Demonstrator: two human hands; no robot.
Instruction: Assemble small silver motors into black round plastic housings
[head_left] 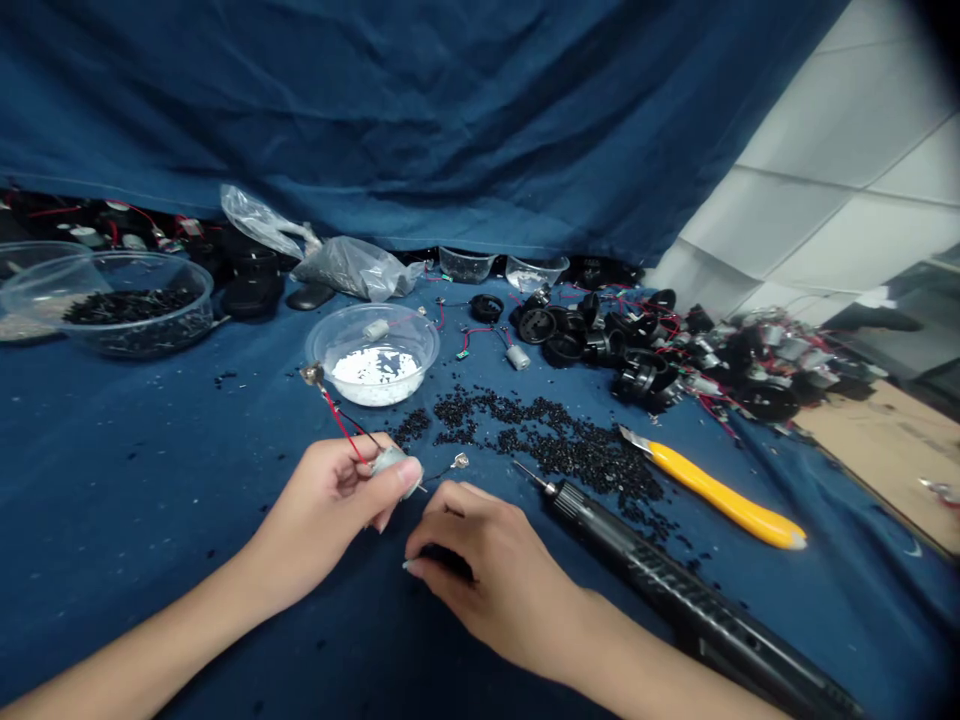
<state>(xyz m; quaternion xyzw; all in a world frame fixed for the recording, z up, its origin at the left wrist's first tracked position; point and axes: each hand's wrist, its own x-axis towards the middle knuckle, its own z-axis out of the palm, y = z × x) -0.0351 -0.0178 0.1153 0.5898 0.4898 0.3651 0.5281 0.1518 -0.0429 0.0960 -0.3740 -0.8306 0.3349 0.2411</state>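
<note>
My left hand [352, 490] grips a small silver motor [391, 462] between thumb and fingers. A red wire [341, 420] and a black wire rise from the motor to a small metal contact [312, 375]. Another thin dark lead runs right from it to a second small metal piece [460, 461]. Close to the motor's right, my right hand [487, 570] is curled, thumb and fingers drawn together. A tiny whitish spot shows at its thumb tip; whether it is a nail or a small part, I cannot tell. Beyond my left hand stands a clear bowl [321, 345] of white pieces.
Small black screws or bits [555, 440] are scattered ahead. To the right lie a black electric screwdriver [660, 580] and a yellow-handled cutter [727, 495]. Black housings [570, 335] and wired motors [787, 355] are heaped behind. A tub [180, 275] with black parts stands left.
</note>
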